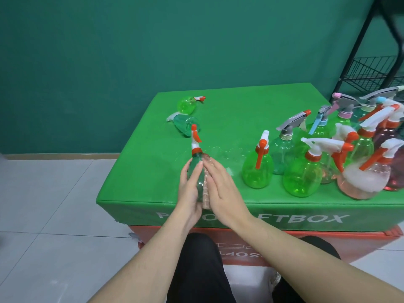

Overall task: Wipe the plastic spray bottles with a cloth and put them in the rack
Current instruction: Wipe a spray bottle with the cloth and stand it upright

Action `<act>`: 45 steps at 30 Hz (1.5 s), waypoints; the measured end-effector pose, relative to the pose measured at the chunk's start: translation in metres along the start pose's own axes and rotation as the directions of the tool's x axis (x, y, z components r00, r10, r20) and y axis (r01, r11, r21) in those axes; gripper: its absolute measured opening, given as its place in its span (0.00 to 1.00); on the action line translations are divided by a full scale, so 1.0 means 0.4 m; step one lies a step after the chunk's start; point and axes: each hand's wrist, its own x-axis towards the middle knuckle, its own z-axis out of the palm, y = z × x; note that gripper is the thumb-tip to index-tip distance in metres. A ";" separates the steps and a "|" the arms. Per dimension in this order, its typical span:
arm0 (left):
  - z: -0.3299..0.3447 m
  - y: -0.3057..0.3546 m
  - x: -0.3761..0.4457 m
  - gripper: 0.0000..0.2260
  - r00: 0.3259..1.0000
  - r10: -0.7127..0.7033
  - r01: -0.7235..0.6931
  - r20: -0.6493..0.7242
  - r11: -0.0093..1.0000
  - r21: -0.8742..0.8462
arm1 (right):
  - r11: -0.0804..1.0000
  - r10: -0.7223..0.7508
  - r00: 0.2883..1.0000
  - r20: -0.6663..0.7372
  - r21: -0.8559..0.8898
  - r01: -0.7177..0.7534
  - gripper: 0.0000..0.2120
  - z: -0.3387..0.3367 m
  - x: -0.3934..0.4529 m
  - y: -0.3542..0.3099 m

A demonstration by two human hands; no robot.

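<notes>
Left hand [189,189] has a curled grip round a teal bottle [195,171], held tilted just above the worktop's [140,167] near edge, orange-and-white nozzle pointing up and away; right hand [219,189] lies flat-fingered, grip open, pressing a pinkish cloth [206,193] against the bottle's side; two more bottles lie on their sides toward the far left corner, a green one [187,104] and a teal one [185,124]; a whole crowd of upright bottles [258,169] fills the right side; black wire rack [376,71] stands beyond the far right corner.
</notes>
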 end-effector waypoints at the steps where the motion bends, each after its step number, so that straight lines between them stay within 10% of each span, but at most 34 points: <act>1: -0.001 0.004 0.003 0.30 1.000 -0.008 0.008 -0.001 1.000 -0.026 | 0.999 -0.030 1.000 0.003 -0.032 0.030 0.23 0.003 -0.009 0.002; 13: -0.016 0.011 0.012 0.22 0.993 -0.024 0.014 0.117 0.997 0.081 | 0.991 -0.104 0.994 -0.045 -0.092 0.100 0.22 -0.013 0.020 0.003; 22: -0.020 0.022 0.003 0.21 0.955 -0.190 0.185 0.226 0.982 0.043 | 0.946 0.240 0.971 0.006 0.224 -0.236 0.19 -0.060 0.103 -0.010; 30: 0.031 0.010 -0.004 0.34 0.993 -0.060 0.040 0.102 0.981 0.188 | 0.686 0.532 0.843 0.075 0.545 -0.481 0.18 -0.060 0.119 -0.013; 38: 0.059 0.012 -0.002 0.33 0.995 0.092 -0.095 0.038 0.993 0.064 | 0.035 0.612 0.685 0.395 0.852 -0.523 0.17 -0.055 0.087 -0.037; 45: 0.046 -0.027 -0.003 0.37 0.991 0.128 -0.135 0.048 0.966 0.222 | 0.033 0.658 0.598 0.457 0.776 -0.629 0.23 -0.089 0.068 -0.035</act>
